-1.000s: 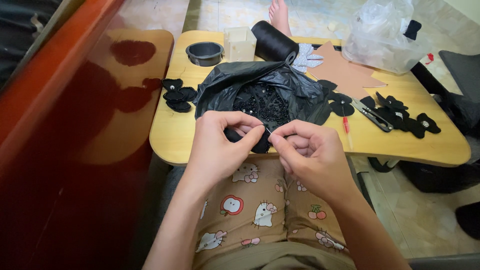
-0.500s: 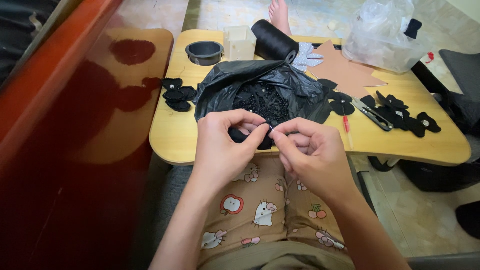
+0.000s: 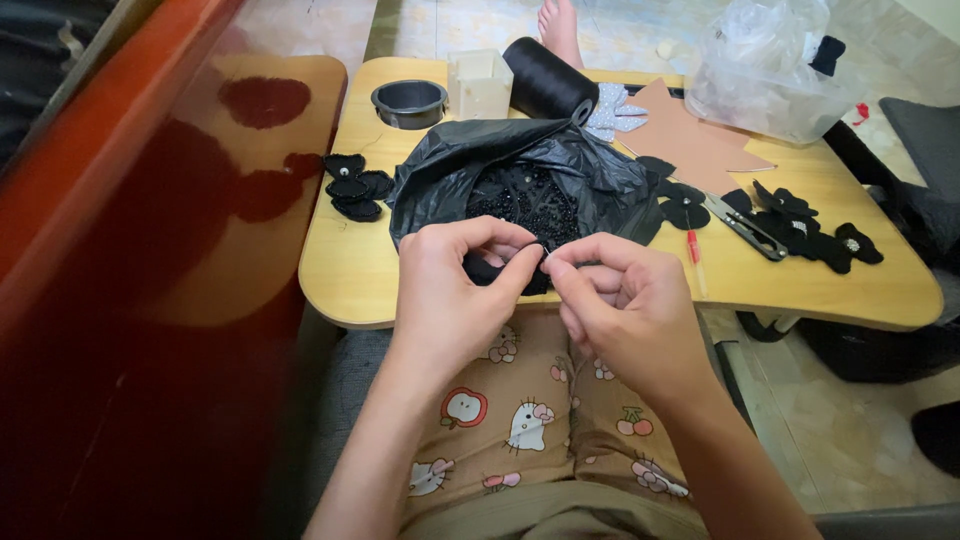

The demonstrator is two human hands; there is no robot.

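Both hands have drawn a little closer together since the earlier frames, their fingertips now almost meeting over the near edge of the low wooden table (image 3: pixel 420 290). The left hand (image 3: pixel 455 290) pinches a small black fabric piece (image 3: pixel 485 270) between thumb and fingers, the piece showing just under the thumb and hard against the palm. The right hand (image 3: pixel 620 300) is curled, thumb and forefinger nipped together on something very fine at the tip (a needle, it seems, though it is too thin to tell for sure), and that tip sits just beside the fabric piece, to its right. Directly behind the hands lies an open black plastic bag (image 3: pixel 590 180) with a heap of black beads (image 3: pixel 525 200) in its hollow. Left of the bag rests a small cluster of black fabric flowers (image 3: pixel 355 187); right of it lie more black flowers (image 3: pixel 810 225), a pair of snips (image 3: pixel 745 225) and a red pen (image 3: pixel 692 247). Farther back stand a black round dish (image 3: pixel 409 103), a clear square box (image 3: pixel 480 85), a large spool of black thread (image 3: pixel 545 80), tan paper cut-outs (image 3: pixel 690 140) and a clear plastic bag (image 3: pixel 760 65). Below the hands, the person's lap shows patterned brown trousers (image 3: pixel 520 420).
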